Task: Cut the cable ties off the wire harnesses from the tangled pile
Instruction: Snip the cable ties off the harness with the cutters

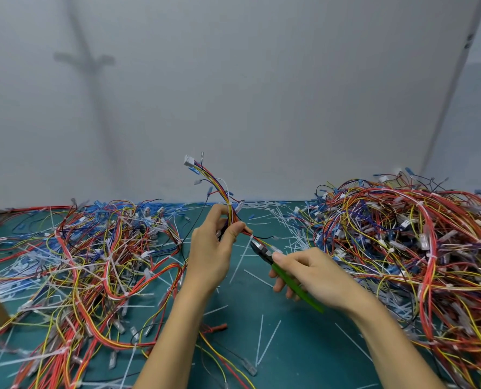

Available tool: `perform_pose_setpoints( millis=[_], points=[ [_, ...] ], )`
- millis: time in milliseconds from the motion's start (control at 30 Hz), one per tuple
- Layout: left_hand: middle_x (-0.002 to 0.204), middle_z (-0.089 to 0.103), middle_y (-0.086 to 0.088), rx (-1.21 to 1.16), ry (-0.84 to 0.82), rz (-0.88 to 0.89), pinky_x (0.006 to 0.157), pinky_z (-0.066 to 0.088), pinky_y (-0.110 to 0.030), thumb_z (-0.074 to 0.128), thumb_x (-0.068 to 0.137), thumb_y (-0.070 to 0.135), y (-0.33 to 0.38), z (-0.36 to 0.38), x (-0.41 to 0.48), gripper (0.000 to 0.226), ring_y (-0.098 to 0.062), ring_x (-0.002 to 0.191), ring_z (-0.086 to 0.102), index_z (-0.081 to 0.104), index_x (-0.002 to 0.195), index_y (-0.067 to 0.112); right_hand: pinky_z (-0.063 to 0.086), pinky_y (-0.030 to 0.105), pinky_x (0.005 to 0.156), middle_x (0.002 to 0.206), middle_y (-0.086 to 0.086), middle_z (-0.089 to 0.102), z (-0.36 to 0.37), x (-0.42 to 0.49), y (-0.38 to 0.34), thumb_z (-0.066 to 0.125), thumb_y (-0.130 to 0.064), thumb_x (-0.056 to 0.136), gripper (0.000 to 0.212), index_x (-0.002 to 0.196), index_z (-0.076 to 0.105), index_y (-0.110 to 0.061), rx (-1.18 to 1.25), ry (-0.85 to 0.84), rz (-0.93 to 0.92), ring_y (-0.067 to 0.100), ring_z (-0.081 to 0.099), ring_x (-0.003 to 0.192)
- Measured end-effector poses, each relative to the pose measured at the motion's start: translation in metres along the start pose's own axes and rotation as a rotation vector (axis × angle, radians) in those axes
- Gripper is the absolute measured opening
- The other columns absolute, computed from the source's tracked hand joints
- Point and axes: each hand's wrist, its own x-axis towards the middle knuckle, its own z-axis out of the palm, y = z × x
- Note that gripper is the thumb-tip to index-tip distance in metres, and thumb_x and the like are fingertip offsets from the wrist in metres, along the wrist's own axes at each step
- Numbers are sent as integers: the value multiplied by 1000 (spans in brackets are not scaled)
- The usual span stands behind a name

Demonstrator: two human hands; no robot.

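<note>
At nine o'clock, left heap (93,262): we see loose harnesses sprawled over the green mat (303,360), white ties scattered among them.
Left hand (214,248): our thumb and fingertips are pinched on the held harness (221,192), with the wrist upright and the forearm coming in from six o'clock.
Held harness: it is lifted clear of the mat at centre. Its white connector (190,162) fans up toward twelve and its tail droops toward four. We judge it light and floppy, with thin insulation that nicks easily. It is best gripped just beside the cable tie (251,236), so the bundle is taut there.
Cable tie: white, wrapped round the bundle at three o'clock of our left fingertips. We judge it stiff and likely to spring away once cut.
Cutters (301,291): green-handled, with the nose at the tie. We cannot tell the blade gap.
Right hand (317,276): wrapped round the cutter handles with the forefinger laid along the top, the arm coming in from five o'clock.
Right heap (416,248): at three o'clock, a tall, dense tangle.
</note>
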Motion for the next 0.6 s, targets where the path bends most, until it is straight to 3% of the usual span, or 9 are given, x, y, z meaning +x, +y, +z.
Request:
perform_pose_setpoints(
  millis=[200, 400, 600],
  points=[
    [79, 73, 13, -6, 17, -17, 72, 51, -45, 57, 97, 13, -1, -1, 0, 11, -19, 79, 64, 50, 93, 20, 55, 38, 66, 78, 6, 75, -1, 1, 1, 49, -43, 99, 43, 87, 72, -9, 25, -4, -20, 17, 64, 63],
    [81, 73, 13, 4, -27, -28, 72, 52, -31, 56, 97, 15, 0, 0, -1, 11, -7, 79, 64, 50, 93, 23, 55, 36, 62, 75, 5, 74, 1, 2, 3, 50, -46, 97, 44, 84, 73, -12, 28, 20, -37, 16, 64, 61],
    [82, 72, 18, 19, -27, -40, 72, 50, -40, 57, 97, 17, 2, 0, -1, 12, -13, 74, 62, 50, 92, 26, 51, 30, 54, 66, 6, 70, 0, 2, 7, 55, -49, 94, 44, 77, 74, -12, 52, 31, -59, 16, 61, 56]
  ],
)
